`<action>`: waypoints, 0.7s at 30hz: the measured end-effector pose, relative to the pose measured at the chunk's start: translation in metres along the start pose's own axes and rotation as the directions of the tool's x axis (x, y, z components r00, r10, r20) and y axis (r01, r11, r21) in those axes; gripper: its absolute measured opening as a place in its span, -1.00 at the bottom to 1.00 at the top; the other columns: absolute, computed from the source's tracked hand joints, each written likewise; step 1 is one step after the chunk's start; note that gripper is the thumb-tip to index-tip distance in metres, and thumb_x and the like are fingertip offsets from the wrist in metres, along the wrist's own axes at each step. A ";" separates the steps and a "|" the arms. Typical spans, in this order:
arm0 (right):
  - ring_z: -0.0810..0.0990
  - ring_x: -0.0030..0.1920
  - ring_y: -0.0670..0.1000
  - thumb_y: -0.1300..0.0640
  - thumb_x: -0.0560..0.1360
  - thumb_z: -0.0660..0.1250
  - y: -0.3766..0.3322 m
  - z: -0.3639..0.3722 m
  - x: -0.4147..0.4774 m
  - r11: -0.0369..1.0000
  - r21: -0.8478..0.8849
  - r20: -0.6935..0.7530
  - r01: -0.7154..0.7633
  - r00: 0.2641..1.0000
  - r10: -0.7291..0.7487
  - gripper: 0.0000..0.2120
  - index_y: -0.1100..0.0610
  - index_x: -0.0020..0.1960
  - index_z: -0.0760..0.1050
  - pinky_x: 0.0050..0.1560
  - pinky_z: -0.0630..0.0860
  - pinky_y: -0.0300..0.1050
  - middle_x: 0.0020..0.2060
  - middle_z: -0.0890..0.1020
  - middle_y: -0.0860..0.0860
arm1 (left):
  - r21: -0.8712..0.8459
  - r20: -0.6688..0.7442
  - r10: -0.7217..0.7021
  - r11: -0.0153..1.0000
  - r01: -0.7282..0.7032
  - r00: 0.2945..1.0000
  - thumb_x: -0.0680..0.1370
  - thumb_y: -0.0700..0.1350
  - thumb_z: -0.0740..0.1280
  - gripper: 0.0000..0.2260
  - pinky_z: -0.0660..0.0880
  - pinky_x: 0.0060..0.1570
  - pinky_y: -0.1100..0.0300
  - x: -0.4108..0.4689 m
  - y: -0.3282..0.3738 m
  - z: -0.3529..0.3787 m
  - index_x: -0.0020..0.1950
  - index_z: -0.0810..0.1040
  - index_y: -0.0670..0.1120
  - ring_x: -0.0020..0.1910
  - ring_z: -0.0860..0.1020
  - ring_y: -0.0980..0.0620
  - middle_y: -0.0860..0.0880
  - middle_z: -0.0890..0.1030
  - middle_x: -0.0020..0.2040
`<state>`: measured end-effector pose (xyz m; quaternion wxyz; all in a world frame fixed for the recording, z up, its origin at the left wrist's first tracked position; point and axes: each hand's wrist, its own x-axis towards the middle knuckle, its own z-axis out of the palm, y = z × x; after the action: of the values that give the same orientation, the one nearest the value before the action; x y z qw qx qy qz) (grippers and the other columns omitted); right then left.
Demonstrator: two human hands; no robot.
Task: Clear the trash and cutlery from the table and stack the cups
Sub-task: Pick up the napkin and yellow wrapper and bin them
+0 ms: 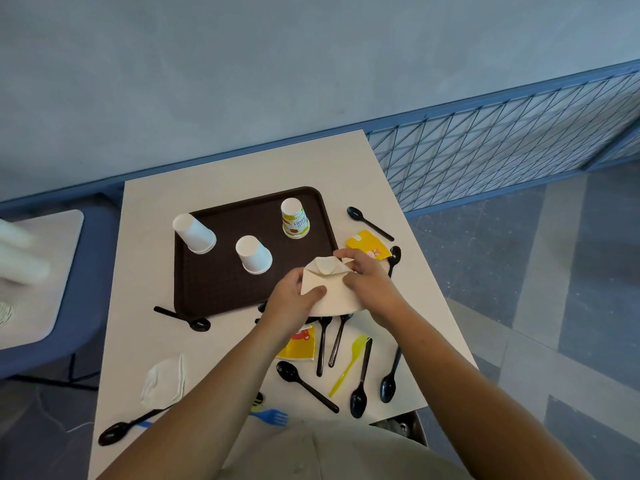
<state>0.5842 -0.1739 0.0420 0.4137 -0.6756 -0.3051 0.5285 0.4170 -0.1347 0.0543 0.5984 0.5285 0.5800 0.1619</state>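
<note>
Beige napkin point(337, 299) held above tray point(214, 282) on desk point(156, 271).
Left hand point(287, 303) and right hand point(370, 282) each pinch its edges.

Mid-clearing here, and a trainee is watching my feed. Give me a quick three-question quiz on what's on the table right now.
1. True or false: the printed cup stands upside down on the tray.
2. The left hand and right hand together hold: A) a glass bottle, B) the folded beige paper, C) a plate.
3. Fill in: the crumpled white napkin lies ___ the tray (on / off).
Key: 1 true; 2 B; 3 off.
</note>
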 end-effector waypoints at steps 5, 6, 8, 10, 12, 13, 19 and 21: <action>0.55 -0.05 0.03 0.23 0.63 0.16 0.000 -0.020 0.047 0.989 -0.147 -0.241 -0.009 0.970 -0.027 -0.66 -0.01 0.34 0.48 -0.17 0.46 -0.17 0.10 0.57 0.09 | 0.015 -0.073 -0.038 0.999 0.040 0.997 0.63 -0.14 0.40 -0.73 0.55 0.21 0.04 0.002 -0.001 -0.014 0.28 0.50 0.10 0.15 0.59 0.15 0.18 0.62 0.12; 0.54 0.06 0.07 0.21 0.61 0.20 0.002 -0.027 0.059 0.957 -0.289 -0.277 -0.023 0.959 -0.061 -0.63 0.01 0.39 0.45 -0.06 0.48 -0.13 0.17 0.54 0.10 | 0.006 -0.082 -0.055 0.998 0.055 0.995 0.63 -0.14 0.39 -0.74 0.53 0.17 0.06 0.003 -0.001 -0.016 0.27 0.48 0.11 0.14 0.57 0.16 0.19 0.60 0.12; 0.41 0.29 0.21 0.20 0.56 0.26 0.007 -0.040 0.082 0.819 -0.568 -0.272 -0.075 0.957 -0.101 -0.49 0.01 0.49 0.36 0.20 0.43 0.02 0.31 0.44 0.13 | -0.011 -0.093 -0.079 0.997 0.078 0.993 0.64 -0.13 0.37 -0.75 0.50 0.10 0.09 0.006 -0.003 -0.019 0.27 0.48 0.12 0.15 0.55 0.14 0.14 0.60 0.16; 0.31 0.34 0.25 0.17 0.52 0.29 0.012 -0.047 0.098 0.658 -0.745 -0.228 -0.107 0.969 -0.100 -0.39 -0.05 0.54 0.28 0.22 0.41 0.14 0.35 0.39 0.12 | -0.025 -0.100 -0.095 0.995 0.093 0.990 0.64 -0.13 0.36 -0.73 0.47 0.09 0.11 0.008 -0.005 -0.021 0.31 0.48 0.10 0.16 0.54 0.13 0.11 0.60 0.20; 0.28 0.34 0.24 0.13 0.51 0.32 0.017 -0.049 0.109 0.512 -0.853 -0.175 -0.106 0.981 -0.089 -0.35 -0.13 0.55 0.23 0.19 0.41 0.16 0.35 0.38 0.10 | -0.020 -0.111 -0.106 0.994 0.105 0.988 0.65 -0.14 0.35 -0.74 0.42 0.07 0.14 0.011 -0.006 -0.023 0.30 0.45 0.09 0.12 0.51 0.15 0.13 0.56 0.16; 0.29 0.34 0.24 0.12 0.52 0.32 0.021 -0.049 0.114 0.445 -0.890 -0.151 -0.099 0.985 -0.083 -0.35 -0.15 0.55 0.21 0.20 0.41 0.15 0.35 0.38 0.10 | -0.014 -0.119 -0.107 0.994 0.106 0.987 0.65 -0.14 0.34 -0.75 0.40 0.04 0.17 0.012 -0.006 -0.023 0.29 0.43 0.10 0.08 0.50 0.17 0.16 0.54 0.12; 0.33 0.31 0.21 0.21 0.55 0.25 0.044 -0.045 0.124 0.214 -0.974 -0.107 -0.080 0.987 -0.117 -0.43 -0.10 0.50 0.24 0.20 0.40 0.12 0.33 0.40 0.14 | -0.012 -0.119 -0.117 0.993 0.116 0.986 0.65 -0.16 0.30 -0.73 0.39 -0.04 0.20 0.015 -0.006 -0.023 0.32 0.43 0.10 0.03 0.48 0.21 0.18 0.52 0.11; 0.36 0.29 0.21 0.23 0.55 0.25 0.049 -0.045 0.125 0.193 -0.979 -0.097 -0.065 0.982 -0.162 -0.49 -0.05 0.46 0.28 0.18 0.41 0.11 0.32 0.40 0.15 | -0.010 -0.122 -0.112 0.994 0.111 0.986 0.65 -0.15 0.30 -0.70 0.40 -0.12 0.25 0.016 -0.006 -0.023 0.35 0.44 0.09 0.06 0.49 0.21 0.16 0.53 0.13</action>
<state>0.6580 -0.1020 -0.0545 -0.0675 -0.8184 -0.5536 0.1382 0.3990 -0.1138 0.0463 0.5708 0.4832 0.6439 0.1612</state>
